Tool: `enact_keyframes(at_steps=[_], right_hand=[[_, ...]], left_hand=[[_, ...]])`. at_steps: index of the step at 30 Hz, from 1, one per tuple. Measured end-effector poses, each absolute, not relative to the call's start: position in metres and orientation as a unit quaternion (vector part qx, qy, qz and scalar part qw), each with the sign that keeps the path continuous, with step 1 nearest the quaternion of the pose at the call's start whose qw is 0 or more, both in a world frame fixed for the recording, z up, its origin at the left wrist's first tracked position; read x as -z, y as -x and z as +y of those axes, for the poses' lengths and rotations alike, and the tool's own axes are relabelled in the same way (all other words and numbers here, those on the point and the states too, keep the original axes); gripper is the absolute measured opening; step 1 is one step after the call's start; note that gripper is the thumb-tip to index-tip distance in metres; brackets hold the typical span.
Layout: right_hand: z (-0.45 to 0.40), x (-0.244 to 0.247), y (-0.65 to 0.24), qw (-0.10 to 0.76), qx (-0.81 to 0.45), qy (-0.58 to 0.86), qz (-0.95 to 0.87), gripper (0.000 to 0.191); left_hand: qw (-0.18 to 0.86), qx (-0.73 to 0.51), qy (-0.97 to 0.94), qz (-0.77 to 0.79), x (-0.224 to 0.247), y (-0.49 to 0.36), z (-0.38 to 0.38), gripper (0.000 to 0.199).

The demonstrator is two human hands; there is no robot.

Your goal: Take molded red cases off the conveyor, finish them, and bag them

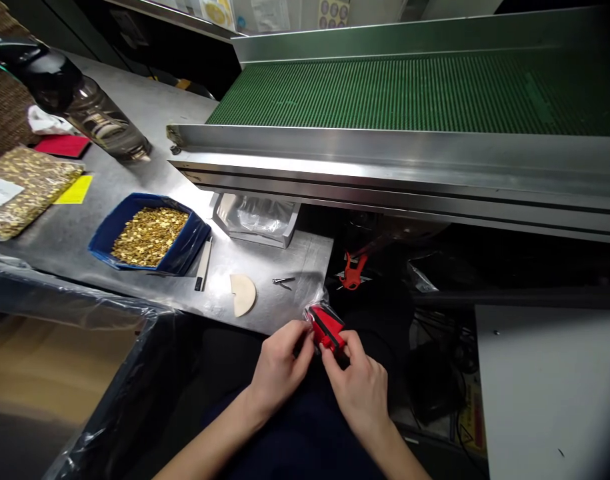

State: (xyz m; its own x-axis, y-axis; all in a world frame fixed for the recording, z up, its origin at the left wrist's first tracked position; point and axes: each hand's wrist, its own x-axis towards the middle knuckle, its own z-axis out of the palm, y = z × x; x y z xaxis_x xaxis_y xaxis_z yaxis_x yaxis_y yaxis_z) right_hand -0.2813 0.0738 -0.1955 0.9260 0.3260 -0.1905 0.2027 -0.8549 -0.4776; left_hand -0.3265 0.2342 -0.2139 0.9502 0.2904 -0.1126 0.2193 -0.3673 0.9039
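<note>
A small red and black item (329, 328) sits partly inside a clear plastic bag (309, 310), just off the front corner of the metal table; its exact kind I cannot make out. My right hand (361, 380) grips its lower right end between thumb and fingers. With thumb and fingertips pinched, my left hand (283, 360) holds the bag at the item's left side. Closest to the hands on the table are a nail clipper (283, 283) and a cream half-round piece (243, 295).
A green conveyor belt (385, 93) with a metal side rail crosses the back. On the table (175, 293) stand a blue bin (102, 233) of gold-coloured parts, a grey bin (279, 237) of clear bags and a bottle (105, 120). An orange-handled tool (353, 272) hangs below the rail.
</note>
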Motion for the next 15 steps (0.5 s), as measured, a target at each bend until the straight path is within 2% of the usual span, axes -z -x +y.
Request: enact_keyframes(at_steps=[6,9,12,15], right_hand=[[0.083,0.187,0.279,0.121,-0.151,0.955,-0.226,0.013],[0.090,0.179,0.275,0.099,-0.159,0.947,-0.262,0.011],[0.098,0.168,0.270,0.090,-0.173,0.935,-0.296,0.017],[0.106,0.162,0.265,0.112,-0.208,0.917,-0.320,0.011]], left_hand=[[0.664,-0.032,-0.687,0.293,0.217,0.321,0.236,0.019],[0.671,-0.022,-0.705,0.231,0.212,0.326,0.234,0.021],[0.659,-0.020,-0.739,0.141,0.203,0.336,0.232,0.022],[0.698,-0.013,-0.689,0.193,0.198,0.343,0.237,0.026]])
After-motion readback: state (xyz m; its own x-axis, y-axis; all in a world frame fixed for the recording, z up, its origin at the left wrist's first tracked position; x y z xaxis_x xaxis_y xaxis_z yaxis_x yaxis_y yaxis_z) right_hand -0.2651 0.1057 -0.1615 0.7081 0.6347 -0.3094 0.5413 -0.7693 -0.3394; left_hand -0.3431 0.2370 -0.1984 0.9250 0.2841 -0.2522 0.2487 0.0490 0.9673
